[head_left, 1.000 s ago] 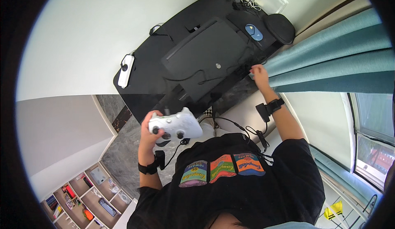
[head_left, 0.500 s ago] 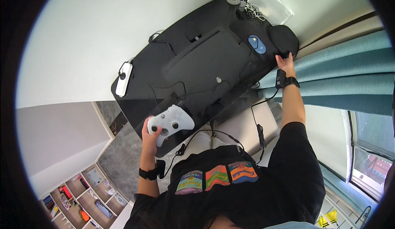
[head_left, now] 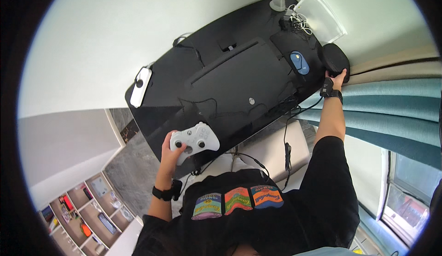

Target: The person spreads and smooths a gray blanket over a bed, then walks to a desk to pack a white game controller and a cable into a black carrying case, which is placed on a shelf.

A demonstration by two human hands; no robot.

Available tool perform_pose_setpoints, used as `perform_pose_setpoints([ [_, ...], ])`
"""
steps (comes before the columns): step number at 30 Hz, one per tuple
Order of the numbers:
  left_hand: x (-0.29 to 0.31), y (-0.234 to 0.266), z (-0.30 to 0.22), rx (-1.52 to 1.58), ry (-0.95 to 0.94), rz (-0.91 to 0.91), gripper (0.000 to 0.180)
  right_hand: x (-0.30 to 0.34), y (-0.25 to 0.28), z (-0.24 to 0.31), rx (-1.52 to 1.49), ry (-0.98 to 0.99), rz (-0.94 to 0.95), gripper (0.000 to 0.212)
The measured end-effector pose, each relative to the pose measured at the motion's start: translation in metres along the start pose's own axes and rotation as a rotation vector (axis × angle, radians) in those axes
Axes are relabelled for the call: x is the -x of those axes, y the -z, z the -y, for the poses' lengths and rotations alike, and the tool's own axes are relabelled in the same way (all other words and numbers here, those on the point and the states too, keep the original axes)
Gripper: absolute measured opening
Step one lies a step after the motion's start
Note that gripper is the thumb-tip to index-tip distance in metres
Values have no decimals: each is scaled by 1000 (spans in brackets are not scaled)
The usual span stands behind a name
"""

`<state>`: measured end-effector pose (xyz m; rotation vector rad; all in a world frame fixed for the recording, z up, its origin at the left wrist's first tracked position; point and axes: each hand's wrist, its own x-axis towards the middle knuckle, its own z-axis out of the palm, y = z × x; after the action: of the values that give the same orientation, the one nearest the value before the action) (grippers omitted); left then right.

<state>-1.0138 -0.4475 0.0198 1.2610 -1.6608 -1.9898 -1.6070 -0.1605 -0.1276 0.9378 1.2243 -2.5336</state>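
My left hand (head_left: 174, 150) holds a white game controller (head_left: 195, 141) above the near left part of the black desk (head_left: 159, 92). Its thumb lies by the left stick, with the fingers wrapped behind the grip. At the desk's far right end, my right hand (head_left: 336, 78) grips the near side of a rounded black case (head_left: 335, 59). The thumb shows on one side and the fingers on the other; part of the grasp is hidden. Left of the case lies a blue rounded flat object (head_left: 299, 62).
A white power strip (head_left: 141, 87) lies at the desk's left end. A clear stand (head_left: 320, 16), tangled white cables (head_left: 300, 20) and a clear conical bottle (head_left: 278, 2) occupy the far right corner. Teal curtains (head_left: 391, 99) hang beside my right arm. A beige stool (head_left: 283, 145) stands below the desk.
My right hand has moved farther onto the black case and closed on it. The view has shifted, so the desk sits lower and more to the right. My left hand keeps the controller.
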Motion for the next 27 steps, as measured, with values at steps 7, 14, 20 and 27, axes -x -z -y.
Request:
perform_pose_setpoints([
  [7,-1,5,21,-11,24,78,46,33,39,-7,-59,71,79,63],
  [14,-10,-7,66,127,36,39,45,169,75,-13,140,190,277,59],
  [20,-2,-4,105,300,58,47,40,290,142,-3,374,198,330,59],
  [27,42,24,129,342,141,84,39,380,207,-16,694,9,586,59],
])
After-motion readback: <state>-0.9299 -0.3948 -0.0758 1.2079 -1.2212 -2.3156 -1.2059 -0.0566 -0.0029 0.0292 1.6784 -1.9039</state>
